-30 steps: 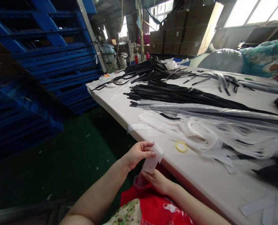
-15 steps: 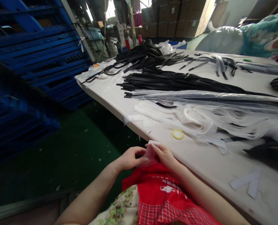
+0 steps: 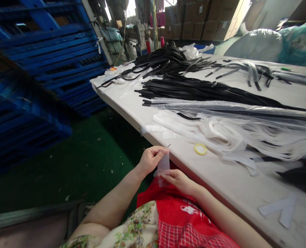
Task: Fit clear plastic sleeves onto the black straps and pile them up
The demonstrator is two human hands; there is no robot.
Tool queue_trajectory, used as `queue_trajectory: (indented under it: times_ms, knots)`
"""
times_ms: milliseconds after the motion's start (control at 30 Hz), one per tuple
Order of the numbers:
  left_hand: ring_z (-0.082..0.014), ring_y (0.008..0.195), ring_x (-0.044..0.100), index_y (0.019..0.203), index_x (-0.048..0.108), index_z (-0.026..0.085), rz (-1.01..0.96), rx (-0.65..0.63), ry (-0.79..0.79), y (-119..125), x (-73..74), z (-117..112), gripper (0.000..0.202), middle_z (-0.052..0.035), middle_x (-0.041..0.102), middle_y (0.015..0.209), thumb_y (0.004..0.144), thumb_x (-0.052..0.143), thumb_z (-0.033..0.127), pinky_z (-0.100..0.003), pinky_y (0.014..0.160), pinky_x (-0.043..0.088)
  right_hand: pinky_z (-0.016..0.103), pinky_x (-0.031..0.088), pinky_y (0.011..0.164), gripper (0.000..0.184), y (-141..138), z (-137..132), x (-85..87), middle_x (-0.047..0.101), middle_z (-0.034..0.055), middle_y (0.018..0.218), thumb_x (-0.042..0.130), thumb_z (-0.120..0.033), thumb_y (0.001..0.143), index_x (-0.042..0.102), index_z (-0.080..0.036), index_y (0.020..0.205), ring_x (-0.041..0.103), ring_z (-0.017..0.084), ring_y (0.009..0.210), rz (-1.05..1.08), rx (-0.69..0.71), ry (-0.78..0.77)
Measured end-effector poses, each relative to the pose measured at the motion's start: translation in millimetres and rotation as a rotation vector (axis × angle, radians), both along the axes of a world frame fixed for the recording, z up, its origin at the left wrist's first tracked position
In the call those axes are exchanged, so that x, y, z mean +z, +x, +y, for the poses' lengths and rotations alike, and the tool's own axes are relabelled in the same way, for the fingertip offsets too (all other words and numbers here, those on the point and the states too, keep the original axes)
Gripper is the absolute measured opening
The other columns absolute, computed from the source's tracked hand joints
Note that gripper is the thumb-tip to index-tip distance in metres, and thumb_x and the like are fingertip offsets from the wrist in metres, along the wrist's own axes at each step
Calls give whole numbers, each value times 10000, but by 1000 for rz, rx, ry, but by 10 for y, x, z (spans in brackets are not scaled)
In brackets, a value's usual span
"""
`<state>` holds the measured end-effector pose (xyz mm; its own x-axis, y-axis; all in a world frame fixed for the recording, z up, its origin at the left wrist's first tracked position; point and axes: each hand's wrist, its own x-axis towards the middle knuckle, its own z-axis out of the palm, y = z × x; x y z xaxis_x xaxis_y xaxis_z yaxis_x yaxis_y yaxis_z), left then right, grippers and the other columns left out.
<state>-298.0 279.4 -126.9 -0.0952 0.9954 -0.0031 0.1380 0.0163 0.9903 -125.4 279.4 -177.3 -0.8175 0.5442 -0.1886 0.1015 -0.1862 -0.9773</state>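
Observation:
A small translucent whitish strip [image 3: 163, 164], like a piece of clear film or tape, hangs between my hands at the table's near edge, in front of a red apron [image 3: 173, 199]. My left hand [image 3: 152, 159] pinches its upper end between thumb and fingers. Lower down, my right hand [image 3: 178, 179] has its thumb and fingers closed on the strip's side. The red cloth shows through the film's lower end. On the table close by are a yellow ring [image 3: 200, 149] and a short thin dark piece [image 3: 169, 145].
Across the white table [image 3: 179, 151] lie black strips [image 3: 194, 88], a clear plastic sleeve [image 3: 207, 106] and coiled white bands [image 3: 222, 132]. White paper strips [image 3: 279, 206] are at the right. Blue pallets [image 3: 54, 58] stand stacked beyond the green floor [image 3: 101, 155] at left.
My left hand has moved up, drawing the translucent strip out lengthwise. My right hand has shifted slightly lower on it. The view has swung a little left.

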Motion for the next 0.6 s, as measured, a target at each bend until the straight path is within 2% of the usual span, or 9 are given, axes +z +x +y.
queue_trajectory:
  times_ms: [100,233,367,433,533,600]
  knots:
    - [-226,845,679,842,779,153,29,1,-9,-4,16,-9,285,-99,755,895,810,695,424,-289,756,520,377,522,839,469,4,33,-11,722,83,947,580,-554,869,716,-143,1048,658,225,880,33,-49,10]
    - [-205,728,662,759,767,137,-117,60,-116,72,-52,-31,309,-97,747,804,714,781,442,-266,623,501,380,506,885,420,-16,54,-10,711,84,1049,634,-508,847,697,-162,1077,647,237,964,101,-84,27]
    - [-176,639,634,652,722,132,-210,86,-152,138,-136,13,339,-80,723,716,644,828,454,-251,562,481,321,500,703,448,-67,62,-91,696,52,795,572,-576,857,721,-155,837,609,185,721,25,-204,37]
    - [-187,683,651,732,733,129,-195,47,-113,109,-149,52,362,-89,731,766,678,797,481,-260,601,500,302,472,665,460,-73,86,-126,666,37,735,566,-591,852,704,-158,782,565,163,666,-4,-287,35]
    - [-224,874,670,913,749,128,-39,-98,-14,-21,-149,104,355,-114,735,958,759,736,448,-285,760,520,294,454,683,434,-54,141,-130,649,27,745,571,-580,852,691,-169,785,537,156,677,-25,-345,43]
    - [-220,864,667,867,752,127,72,-164,4,-130,-156,123,274,-107,732,916,776,726,385,-284,777,511,287,443,668,434,-46,172,-120,624,22,711,570,-580,850,678,-170,755,516,152,661,-57,-338,65]
